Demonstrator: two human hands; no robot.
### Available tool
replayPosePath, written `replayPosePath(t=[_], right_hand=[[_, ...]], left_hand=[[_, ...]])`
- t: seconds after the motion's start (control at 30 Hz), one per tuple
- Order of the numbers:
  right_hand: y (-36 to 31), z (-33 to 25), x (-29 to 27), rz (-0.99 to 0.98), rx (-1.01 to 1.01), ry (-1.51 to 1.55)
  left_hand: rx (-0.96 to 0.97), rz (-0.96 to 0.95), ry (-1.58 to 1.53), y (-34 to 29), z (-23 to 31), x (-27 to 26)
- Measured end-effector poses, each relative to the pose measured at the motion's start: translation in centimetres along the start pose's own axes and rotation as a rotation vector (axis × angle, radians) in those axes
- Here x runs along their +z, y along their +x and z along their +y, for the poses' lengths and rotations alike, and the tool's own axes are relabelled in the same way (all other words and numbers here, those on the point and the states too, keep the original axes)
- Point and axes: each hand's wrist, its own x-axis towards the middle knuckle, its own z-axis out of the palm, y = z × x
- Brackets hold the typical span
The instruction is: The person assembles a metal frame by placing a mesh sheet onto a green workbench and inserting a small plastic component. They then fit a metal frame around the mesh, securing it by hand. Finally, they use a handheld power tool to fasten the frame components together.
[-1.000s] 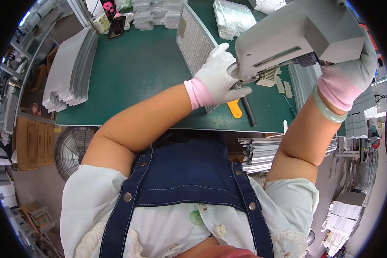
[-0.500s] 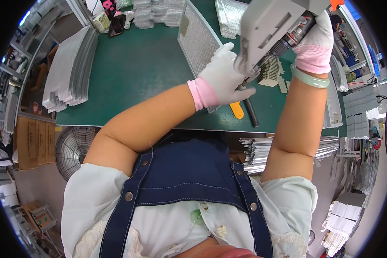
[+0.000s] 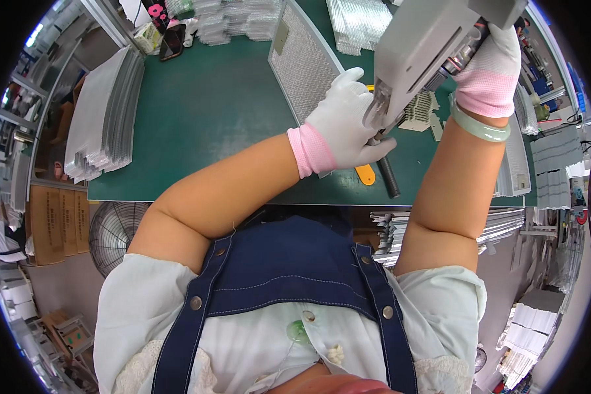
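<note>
Tool (image 3: pixel 421 49) sits in right hand (image 3: pixel 501 54), near panel (image 3: pixel 303 62).

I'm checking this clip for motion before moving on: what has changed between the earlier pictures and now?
The right hand has moved left and up in the picture, swinging the back end of the gray power tool with it. No grasp or release is visible. The left hand stays at the tool's nose, and the framed panel stands as before.

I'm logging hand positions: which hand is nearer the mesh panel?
Left. The left hand is at the right edge of the mesh panel; the right hand is farther right, holding the grey tool.
</note>
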Motion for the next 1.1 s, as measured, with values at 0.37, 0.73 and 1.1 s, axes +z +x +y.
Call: replayPosePath(t=[0.37,0.73,1.1], right_hand=[[-2.7,-1.2,-2.7,0.307,-0.264,-0.239],[-4.6,-5.0,1.2,0.424,-0.297,-0.506],[-7.0,-6.0,2.7,0.47,-0.295,-0.602]], left_hand=[[-0.058,-0.152,-0.063,-0.1,0.1,0.7],[0.081,-0.949,0.223,-0.2,5.0,-4.2],[-0.902,-0.936,0.574,-14.4,-19.2,-7.9]])
